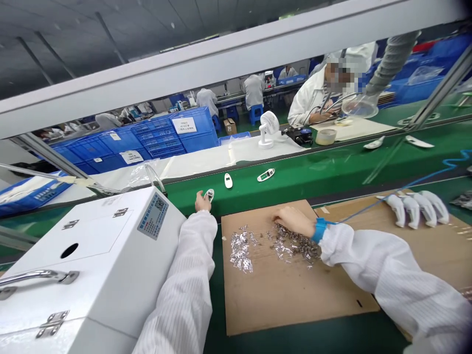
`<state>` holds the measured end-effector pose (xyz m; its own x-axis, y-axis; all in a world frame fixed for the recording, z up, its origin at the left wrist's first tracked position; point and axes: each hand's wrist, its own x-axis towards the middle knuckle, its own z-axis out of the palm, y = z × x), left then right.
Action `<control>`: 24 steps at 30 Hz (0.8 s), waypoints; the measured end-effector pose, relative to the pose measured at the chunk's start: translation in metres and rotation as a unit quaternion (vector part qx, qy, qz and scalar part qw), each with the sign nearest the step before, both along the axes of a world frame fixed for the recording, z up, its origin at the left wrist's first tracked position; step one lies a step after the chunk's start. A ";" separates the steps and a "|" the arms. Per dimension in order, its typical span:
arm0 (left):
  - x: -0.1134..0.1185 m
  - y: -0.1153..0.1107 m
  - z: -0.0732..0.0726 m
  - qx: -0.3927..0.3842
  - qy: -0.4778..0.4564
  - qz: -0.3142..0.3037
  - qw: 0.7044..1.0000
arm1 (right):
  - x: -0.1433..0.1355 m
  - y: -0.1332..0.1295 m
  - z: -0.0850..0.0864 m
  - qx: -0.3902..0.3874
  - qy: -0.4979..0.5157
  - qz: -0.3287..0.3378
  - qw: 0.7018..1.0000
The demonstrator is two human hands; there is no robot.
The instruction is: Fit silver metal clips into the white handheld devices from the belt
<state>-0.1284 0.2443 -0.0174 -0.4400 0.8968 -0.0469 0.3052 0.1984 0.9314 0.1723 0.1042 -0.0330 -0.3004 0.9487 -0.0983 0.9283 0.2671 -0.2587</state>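
Observation:
My left hand (pixel 202 202) reaches to the green belt, its fingers closed on a small white device (pixel 210 194) with a dark window. To its right on the belt lie a white oval device (pixel 228 181) and an opened one (pixel 266 175) showing a green board. My right hand (pixel 293 219), with a blue wrist strap (pixel 320 229), rests over a pile of small metal parts (pixel 300 244) on the cardboard (pixel 276 300). Its fingers are bent down, and their tips are hidden. Another heap of shiny metal parts (pixel 241 252) is spread at the cardboard's left.
A white metal box (pixel 121 270) with a handle stands left. Several curved white parts (pixel 416 209) lie on cardboard at right. Beyond the belt are a white fan (pixel 268 129), blue crates (pixel 158 137) and a person (pixel 317 98) working.

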 end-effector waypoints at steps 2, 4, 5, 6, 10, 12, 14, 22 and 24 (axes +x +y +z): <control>0.013 -0.006 0.005 0.007 -0.081 -0.025 0.996 | 0.001 0.003 -0.001 0.001 0.003 -0.013 1.000; 0.022 -0.021 0.011 0.020 -0.150 -0.055 0.987 | 0.002 0.004 -0.003 0.002 0.004 -0.024 1.000; 0.025 -0.031 0.015 0.030 -0.199 -0.074 0.977 | 0.002 0.004 -0.003 0.002 0.005 -0.028 1.000; 0.027 -0.043 0.019 0.038 -0.263 -0.096 0.959 | 0.001 0.003 -0.004 0.002 0.006 -0.031 0.999; 0.028 -0.093 0.035 0.019 -0.536 -0.164 0.828 | -0.005 -0.003 0.003 0.018 0.022 -0.049 0.998; 0.032 -0.115 0.043 -0.023 -0.591 -0.167 0.789 | -0.011 -0.008 0.015 0.033 0.048 -0.055 0.997; 0.041 -0.133 0.049 -0.059 -0.622 -0.155 0.765 | -0.020 -0.016 0.033 0.045 0.089 -0.057 0.993; 0.092 -0.191 0.054 -0.022 -0.613 -0.112 0.782 | -0.061 -0.057 0.080 0.103 0.409 0.004 0.907; 0.097 -0.201 0.050 -0.004 -0.604 -0.126 0.787 | -0.065 -0.063 0.078 0.134 0.404 0.023 0.905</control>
